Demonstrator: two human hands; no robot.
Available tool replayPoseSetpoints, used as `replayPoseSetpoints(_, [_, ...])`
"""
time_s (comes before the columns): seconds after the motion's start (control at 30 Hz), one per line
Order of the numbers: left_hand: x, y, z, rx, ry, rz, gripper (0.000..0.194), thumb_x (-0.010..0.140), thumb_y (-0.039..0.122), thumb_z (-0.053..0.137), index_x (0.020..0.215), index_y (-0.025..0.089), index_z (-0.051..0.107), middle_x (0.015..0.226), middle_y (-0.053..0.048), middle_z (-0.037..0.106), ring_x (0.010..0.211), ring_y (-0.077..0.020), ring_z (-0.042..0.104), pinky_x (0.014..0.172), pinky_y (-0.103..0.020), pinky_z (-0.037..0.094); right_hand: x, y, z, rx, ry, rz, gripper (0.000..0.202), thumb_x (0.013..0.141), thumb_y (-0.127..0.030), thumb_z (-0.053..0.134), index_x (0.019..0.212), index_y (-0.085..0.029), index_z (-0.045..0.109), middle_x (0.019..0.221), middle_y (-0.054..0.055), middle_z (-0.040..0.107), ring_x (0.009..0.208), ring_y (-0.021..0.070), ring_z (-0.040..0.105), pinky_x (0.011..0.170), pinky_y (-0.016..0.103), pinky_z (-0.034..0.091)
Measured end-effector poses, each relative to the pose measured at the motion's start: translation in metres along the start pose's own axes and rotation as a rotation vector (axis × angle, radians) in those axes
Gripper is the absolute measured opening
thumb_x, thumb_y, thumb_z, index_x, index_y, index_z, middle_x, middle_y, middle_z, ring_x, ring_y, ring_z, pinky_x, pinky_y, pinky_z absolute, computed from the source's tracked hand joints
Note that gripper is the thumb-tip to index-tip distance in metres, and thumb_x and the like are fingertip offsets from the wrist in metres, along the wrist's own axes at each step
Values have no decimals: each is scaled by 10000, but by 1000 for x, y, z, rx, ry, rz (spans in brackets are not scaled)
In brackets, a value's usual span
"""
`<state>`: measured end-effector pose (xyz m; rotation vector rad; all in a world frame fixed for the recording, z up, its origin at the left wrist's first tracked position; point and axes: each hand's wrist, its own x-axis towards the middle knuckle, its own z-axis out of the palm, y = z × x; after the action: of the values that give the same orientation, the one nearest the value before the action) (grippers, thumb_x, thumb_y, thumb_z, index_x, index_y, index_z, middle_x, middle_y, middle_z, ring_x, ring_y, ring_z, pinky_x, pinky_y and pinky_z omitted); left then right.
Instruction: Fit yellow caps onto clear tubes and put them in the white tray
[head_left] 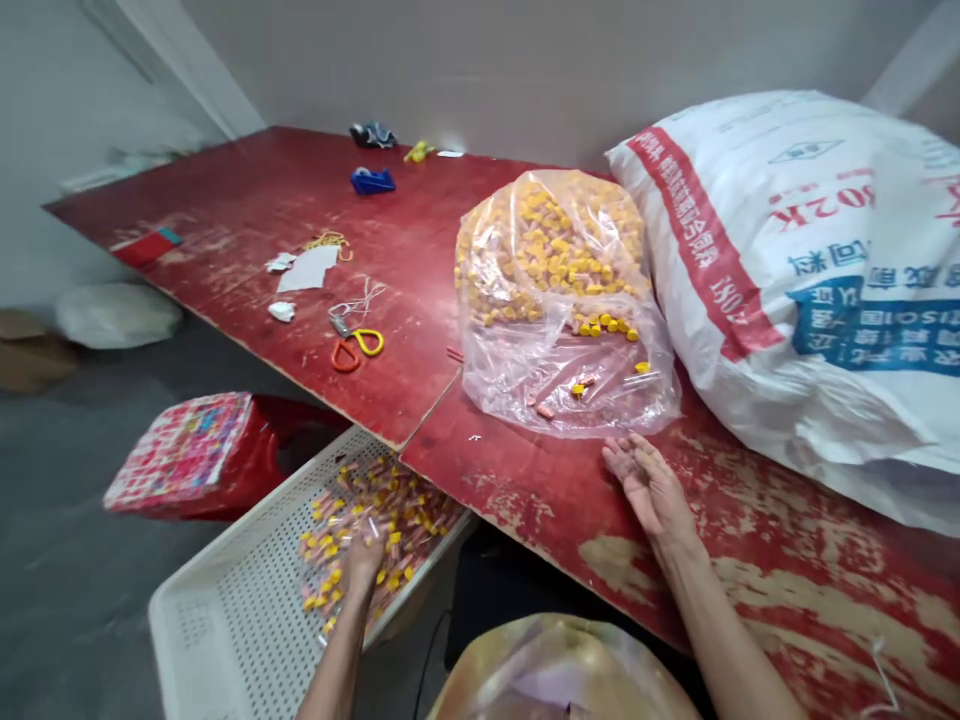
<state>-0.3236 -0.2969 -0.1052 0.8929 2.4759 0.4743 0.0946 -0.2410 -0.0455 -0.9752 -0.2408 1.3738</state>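
My left hand (363,556) reaches down into a white perforated plastic crate (225,610), among many small pink pieces with yellow caps (405,510). Its fingers are blurred and partly hidden, so whether it grips any piece cannot be made out. On the red table (495,470), a clear plastic bag (525,360) lies with more of the yellow-capped pieces heaped in its far part and a few loose near its front. My right hand (651,485) is palm up beside the bag's near edge, fingers apart and slightly curled, holding nothing.
A large white printed sack (825,250) leans at the right. Scissors (352,345), string (364,297), paper scraps (309,268) and a blue tape dispenser (373,181) lie on the table. A red stool (202,455) with a patterned top stands beside the crate.
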Motion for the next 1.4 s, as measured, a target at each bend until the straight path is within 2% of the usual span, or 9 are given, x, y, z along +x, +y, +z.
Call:
replayPoseSetpoints(0.1, [-17, 37, 1, -21, 159, 104, 299, 768, 312, 483, 931, 108, 629, 928, -162, 657, 971, -321, 598, 830, -392, 452, 5, -3, -4, 45, 55, -85, 348, 659, -286, 784, 910, -180, 566, 934, 29, 648, 957, 196, 644, 893, 394, 531])
replayPoseSetpoints(0.2, [-60, 103, 4, -271, 210, 476, 338, 840, 328, 446, 1063, 147, 624, 1061, -112, 650, 995, -236, 594, 922, -332, 427, 11, -2, -5, 6, 87, -202, 393, 659, -339, 788, 924, -185, 542, 903, 20, 653, 917, 200, 656, 834, 391, 545])
replayPoseSetpoints(0.37, [-112, 236, 42, -514, -205, 971, 218, 867, 295, 500, 933, 206, 688, 894, -61, 678, 851, -190, 615, 845, -280, 439, 10, -1, -12, -382, 165, -506, 376, 752, -406, 710, 997, -172, 549, 1010, 73, 648, 919, 193, 642, 824, 371, 530])
replayPoseSetpoints(0.57, [-72, 386, 121, -142, -138, 1155, 218, 872, 134, 445, 879, 136, 663, 941, -131, 640, 896, -205, 586, 825, -290, 414, -4, -8, -47, -1170, 76, -818, 321, 879, -442, 567, 1068, -188, 616, 1016, 79, 661, 867, 205, 641, 807, 355, 522])
replayPoseSetpoints(0.73, [-61, 448, 160, 7, -69, 1152, 180, 858, 182, 516, 991, 136, 627, 1104, -147, 599, 1026, -234, 550, 891, -326, 394, -7, -11, -72, -1369, -55, -1011, 248, 957, -366, 461, 1049, -178, 593, 999, 69, 654, 902, 183, 635, 814, 298, 518])
replayPoseSetpoints(0.93, [-64, 460, 180, 106, -81, 1166, 199, 830, 62, 456, 935, 104, 620, 1053, -181, 605, 1075, -279, 537, 941, -411, 373, -3, -14, -69, -1407, -96, -1078, 216, 967, -297, 429, 1079, -177, 569, 1006, 68, 641, 914, 168, 629, 794, 271, 523])
replayPoseSetpoints(1.1, [-65, 421, 155, 13, -136, 1159, 256, 820, 81, 467, 1060, 136, 535, 1068, -134, 588, 1017, -220, 563, 869, -345, 437, -4, -17, -65, -1508, -212, -983, 278, 950, -270, 434, 1181, -185, 564, 1042, 79, 617, 906, 193, 622, 754, 301, 515])
replayPoseSetpoints(1.3, [-110, 312, 107, -720, -1014, 913, 294, 799, 291, 610, 1034, 186, 468, 840, 2, 585, 651, -107, 596, 625, -251, 479, -6, -30, -65, -1207, -202, -703, 301, 910, -306, 504, 1185, -204, 571, 1064, 65, 611, 951, 178, 604, 831, 290, 489])
replayPoseSetpoints(1.4, [-139, 272, 100, -836, -1183, 793, 294, 743, 296, 691, 949, 167, 526, 762, 20, 593, 635, -95, 586, 649, -244, 482, -11, -32, -63, -1164, -243, -619, 310, 892, -345, 530, 1162, -206, 591, 1027, 62, 627, 900, 180, 613, 797, 294, 496])
